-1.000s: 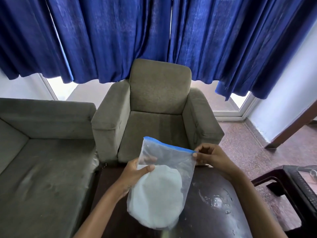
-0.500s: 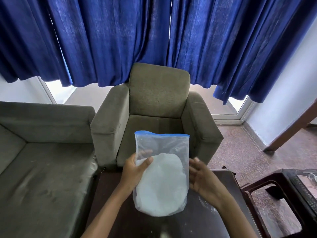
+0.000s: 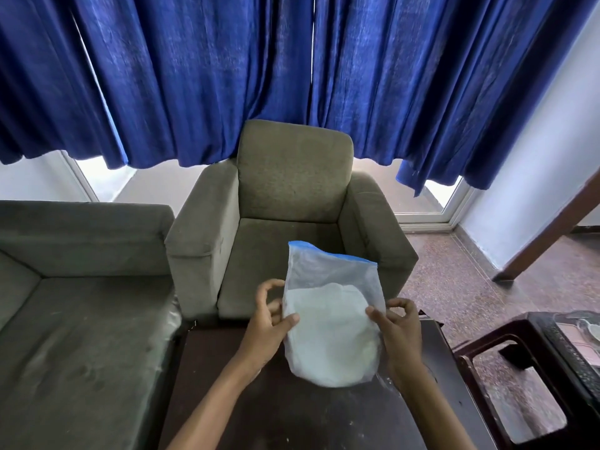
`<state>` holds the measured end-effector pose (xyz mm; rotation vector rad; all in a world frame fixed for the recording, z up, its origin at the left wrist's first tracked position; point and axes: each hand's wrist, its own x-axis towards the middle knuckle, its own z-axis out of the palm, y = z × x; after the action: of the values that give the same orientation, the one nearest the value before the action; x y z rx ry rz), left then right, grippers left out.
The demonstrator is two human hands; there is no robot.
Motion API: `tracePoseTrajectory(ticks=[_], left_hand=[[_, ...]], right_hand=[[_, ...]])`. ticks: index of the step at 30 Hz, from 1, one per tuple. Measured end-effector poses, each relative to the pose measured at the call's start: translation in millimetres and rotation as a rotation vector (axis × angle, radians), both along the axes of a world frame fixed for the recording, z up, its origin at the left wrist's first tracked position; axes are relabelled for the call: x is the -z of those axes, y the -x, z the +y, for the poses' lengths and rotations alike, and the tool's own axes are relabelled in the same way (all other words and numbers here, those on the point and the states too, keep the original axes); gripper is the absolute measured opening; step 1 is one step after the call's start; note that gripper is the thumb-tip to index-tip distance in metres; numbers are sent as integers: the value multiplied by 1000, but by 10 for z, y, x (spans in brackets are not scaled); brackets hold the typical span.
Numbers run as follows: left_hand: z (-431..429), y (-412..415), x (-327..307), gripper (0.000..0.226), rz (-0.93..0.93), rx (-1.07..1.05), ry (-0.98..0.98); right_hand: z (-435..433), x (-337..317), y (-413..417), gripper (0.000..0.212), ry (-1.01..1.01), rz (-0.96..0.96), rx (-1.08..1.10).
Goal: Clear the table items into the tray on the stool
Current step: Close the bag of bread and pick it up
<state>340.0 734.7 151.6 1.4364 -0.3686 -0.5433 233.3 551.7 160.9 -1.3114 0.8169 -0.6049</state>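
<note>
You've got one zip bag (image 3: 331, 323) of white powder up above the dark table (image 3: 292, 414), upright, blue seal on top. Your left hand (image 3: 267, 332) and right hand (image 3: 401, 336) pinch its two sides, thumbs in front. One armchair (image 3: 292, 222) straight ahead, one sofa (image 3: 81, 287) left, the stool (image 3: 532, 368) at right with the tray (image 3: 581, 329) barely in view.

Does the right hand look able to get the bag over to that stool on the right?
Probably yes. The right hand already grips the bag on the side nearer the stool, and nothing stands between them. The left hand would need to let go or follow.
</note>
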Motion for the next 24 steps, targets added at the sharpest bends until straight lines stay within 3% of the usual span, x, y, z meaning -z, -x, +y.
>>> tracePoseTrajectory(ticks=[2,4,6,9,11,15,18,20,24], left_hand=[[-17,1,-17,44,-47,56,-75],[-24,-20,-24,49,-92,72,-146],[-22,-52,-33,57,-135,61,-183],[-15,-99,-1,61,-212,25,-222],[-23,-110,25,58,-277,-36,-275],[-46,-112,55,46,-425,-124,-424],[-19,-125,69,29,-503,-153,-506],[6,-155,122,19,-529,-141,-566],[61,-258,179,16,-388,-28,-407]], right_hand=[[-5,-13,3,33,100,0,-62],[-28,-53,36,36,142,-2,-215],[-57,-93,67,54,165,22,-379],[-50,-119,73,71,290,113,-475],[-20,-122,59,66,487,198,-417],[11,-144,22,35,754,286,-242],[1,-192,24,18,777,300,-206],[-8,-225,35,18,745,291,-207],[-80,-273,62,25,469,164,-216]])
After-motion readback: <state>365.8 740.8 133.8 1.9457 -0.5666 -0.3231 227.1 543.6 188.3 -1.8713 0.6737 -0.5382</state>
